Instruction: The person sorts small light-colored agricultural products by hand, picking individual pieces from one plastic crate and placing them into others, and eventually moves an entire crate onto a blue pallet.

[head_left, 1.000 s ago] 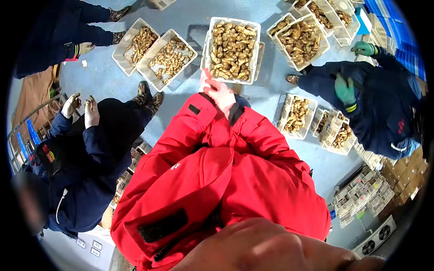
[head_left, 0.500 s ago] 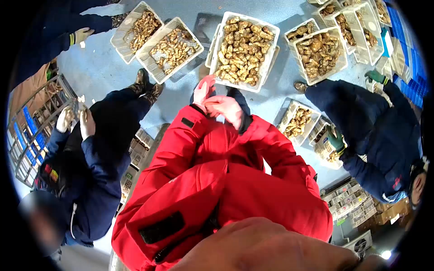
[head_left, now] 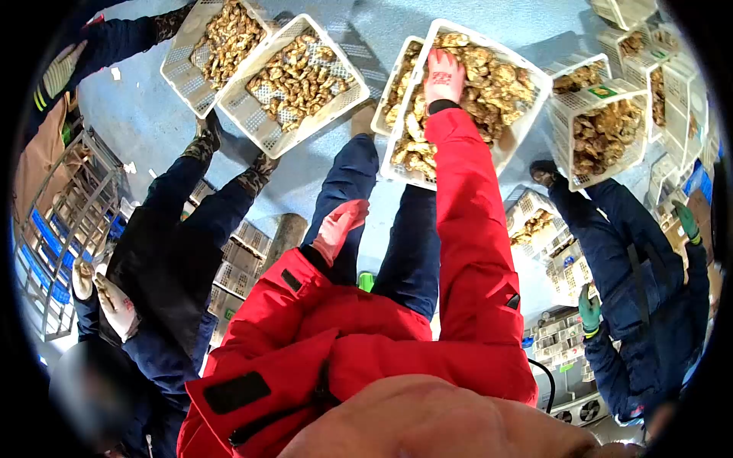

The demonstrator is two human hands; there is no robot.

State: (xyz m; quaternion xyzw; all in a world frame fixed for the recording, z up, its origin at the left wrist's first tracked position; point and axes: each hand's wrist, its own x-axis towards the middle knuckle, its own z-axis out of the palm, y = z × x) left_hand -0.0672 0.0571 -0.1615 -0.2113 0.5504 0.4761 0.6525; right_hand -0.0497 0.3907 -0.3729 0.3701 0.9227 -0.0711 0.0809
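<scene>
My right hand (head_left: 445, 76), in a pink glove, reaches into a white plastic crate (head_left: 527, 114) heaped with brown mushrooms (head_left: 485, 80). It lies back-up on the mushrooms at the crate's left side; its fingers look slightly apart and bent down, with the tips partly hidden. No mushroom shows lifted in it. My left hand (head_left: 340, 227), gloved in pink too, hangs in front of my left thigh. Its fingers are stretched out and it holds nothing. Beneath the heaped crate, a second crate (head_left: 382, 122) with mushrooms sticks out on the left.
Two crates of smaller mushrooms (head_left: 294, 84) stand to the left on the blue floor (head_left: 153, 99). Stacked crates (head_left: 603, 145) are at the right. Gloved people in dark clothes stand on both sides, near a metal rack (head_left: 65, 221) on the left.
My hands were together at my waist. The right has stretched forward into the crate, while the left has dropped back to the left. The view has shifted, and the people's hands have moved.
</scene>
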